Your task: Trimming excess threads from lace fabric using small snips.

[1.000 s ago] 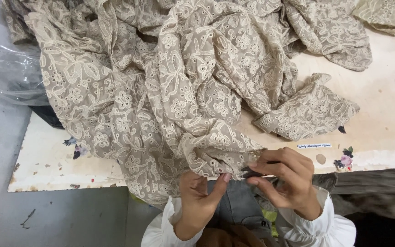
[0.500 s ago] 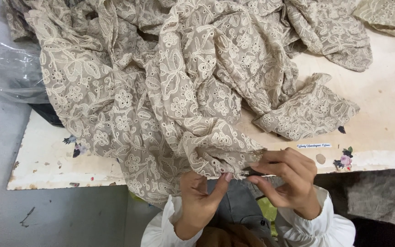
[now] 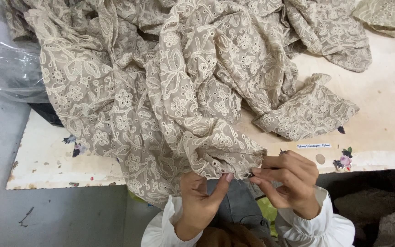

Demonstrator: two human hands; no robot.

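We have one view only, from a camera on the person's head, looking steeply down. It sits close above both hands at the table edge, cloth filling the upper frame.

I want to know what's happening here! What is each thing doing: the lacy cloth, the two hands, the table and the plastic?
Lace fabric: crumpled in a heap, one edge hanging off the table.
Left hand: pinching the fabric's edge from below.
Right hand: fingers pinched at the same edge.
Table: white, scuffed, chipped along the edge.
Clear plastic: wrinkled, beside the fabric.
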